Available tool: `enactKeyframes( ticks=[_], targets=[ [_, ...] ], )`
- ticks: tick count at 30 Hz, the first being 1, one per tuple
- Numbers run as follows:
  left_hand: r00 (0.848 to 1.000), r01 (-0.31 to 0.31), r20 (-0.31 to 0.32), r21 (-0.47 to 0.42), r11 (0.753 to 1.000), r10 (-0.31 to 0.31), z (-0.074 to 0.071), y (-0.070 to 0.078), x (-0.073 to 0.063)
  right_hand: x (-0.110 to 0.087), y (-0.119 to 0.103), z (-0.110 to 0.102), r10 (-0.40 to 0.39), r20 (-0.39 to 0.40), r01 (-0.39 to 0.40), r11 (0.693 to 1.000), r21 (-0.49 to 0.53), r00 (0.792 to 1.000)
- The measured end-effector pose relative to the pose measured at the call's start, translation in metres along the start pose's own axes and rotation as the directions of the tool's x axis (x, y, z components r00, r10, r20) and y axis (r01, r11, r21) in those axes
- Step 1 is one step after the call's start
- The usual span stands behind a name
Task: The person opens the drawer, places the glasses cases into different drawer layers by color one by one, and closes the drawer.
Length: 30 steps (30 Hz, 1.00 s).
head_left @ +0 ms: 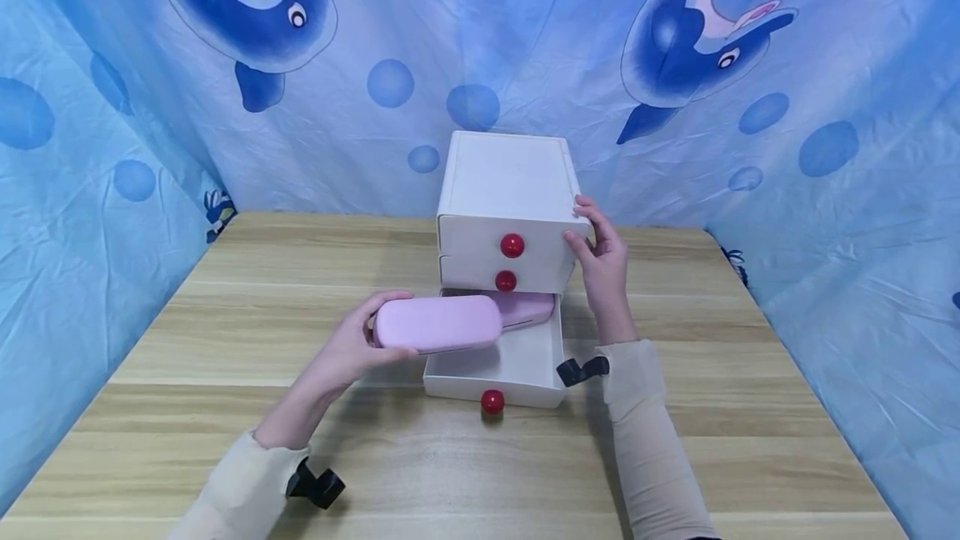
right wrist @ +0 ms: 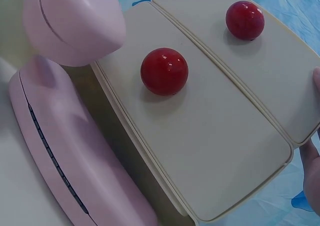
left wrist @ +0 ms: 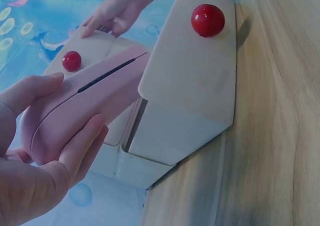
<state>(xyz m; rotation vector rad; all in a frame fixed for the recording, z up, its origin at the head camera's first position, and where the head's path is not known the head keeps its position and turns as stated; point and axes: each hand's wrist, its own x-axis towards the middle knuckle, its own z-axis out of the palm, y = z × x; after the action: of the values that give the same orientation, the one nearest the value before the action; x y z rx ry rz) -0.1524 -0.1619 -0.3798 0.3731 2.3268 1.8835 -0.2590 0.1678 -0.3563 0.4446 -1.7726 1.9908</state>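
Observation:
My left hand (head_left: 358, 342) grips one end of a pink glasses case (head_left: 438, 324), thumb on one side and fingers on the other. The case is held over the pulled-out bottom drawer (head_left: 525, 365) of a white drawer cabinet (head_left: 510, 177). Inside that drawer, toward the back, lies a second pink glasses case (right wrist: 75, 146), with a dark hinge strip along its side. My right hand (head_left: 603, 261) holds the cabinet's upper right front corner, thumb on the front face and fingers at the top and side edge.
Red round knobs (head_left: 512, 245) mark the drawer fronts; the upper two drawers are pushed in. The cabinet stands on a wood-grain table (head_left: 285, 307) near its back edge. Blue cloth (head_left: 525, 40) with dolphin prints hangs behind and at both sides.

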Motion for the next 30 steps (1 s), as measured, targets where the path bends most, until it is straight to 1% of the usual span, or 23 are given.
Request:
enactKeyframes(
  ticks=[3,6,11,17,23,30],
  targets=[
    [1.0,-0.004,0.021,-0.024,1.0,0.005,0.001,0.002,0.0,0.0,0.0,0.0,-0.005,-0.001,0.005,1.0,0.005,1.0],
    [0.999,-0.005,0.047,-0.071,0.997,0.008,0.002,0.004,0.0,0.0,-0.001,-0.001,-0.006,-0.003,0.006,1.0,0.007,1.0],
    [0.996,0.017,0.086,-0.127,0.992,-0.006,0.006,0.005,0.002,0.001,0.0,0.0,0.005,-0.005,-0.005,1.0,0.007,1.0],
    [0.991,0.041,0.134,-0.124,0.991,-0.024,0.012,0.003,0.006,0.001,0.001,0.001,0.002,-0.004,-0.002,1.0,0.012,1.0],
    [0.988,0.046,0.153,-0.113,0.993,-0.028,0.019,0.005,0.009,0.001,0.001,0.001,0.007,-0.004,-0.007,1.0,0.027,1.0],
    [0.984,0.062,0.174,-0.12,0.991,-0.04,0.025,0.005,0.013,0.001,0.0,0.001,0.004,-0.007,-0.004,0.999,0.032,1.0]
  ],
)
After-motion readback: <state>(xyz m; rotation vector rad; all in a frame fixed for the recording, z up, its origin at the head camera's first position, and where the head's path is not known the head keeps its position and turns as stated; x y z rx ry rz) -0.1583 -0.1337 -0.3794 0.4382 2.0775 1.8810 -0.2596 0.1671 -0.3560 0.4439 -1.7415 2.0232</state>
